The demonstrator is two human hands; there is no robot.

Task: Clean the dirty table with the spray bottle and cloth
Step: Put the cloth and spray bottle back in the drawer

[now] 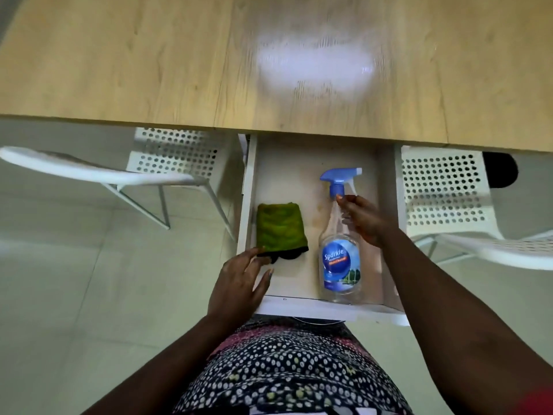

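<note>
An open white drawer (299, 307) is seen under the table (149, 70) edge. The spray bottle (339, 253) lies along its right side, its neck touched by the right hand (363, 221), fingers loosely curled. The folded green cloth (281, 230) lies near the left wall, its near edge touched by the spread fingers of the left hand (239, 283). Bare drawer floor is left between them.

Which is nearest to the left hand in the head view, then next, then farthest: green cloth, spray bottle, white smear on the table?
From the left hand:
1. Green cloth, in the drawer's left half, at its fingertips.
2. Spray bottle, lying in the drawer's right half under the right hand.
3. White smear, up on the table top.
</note>
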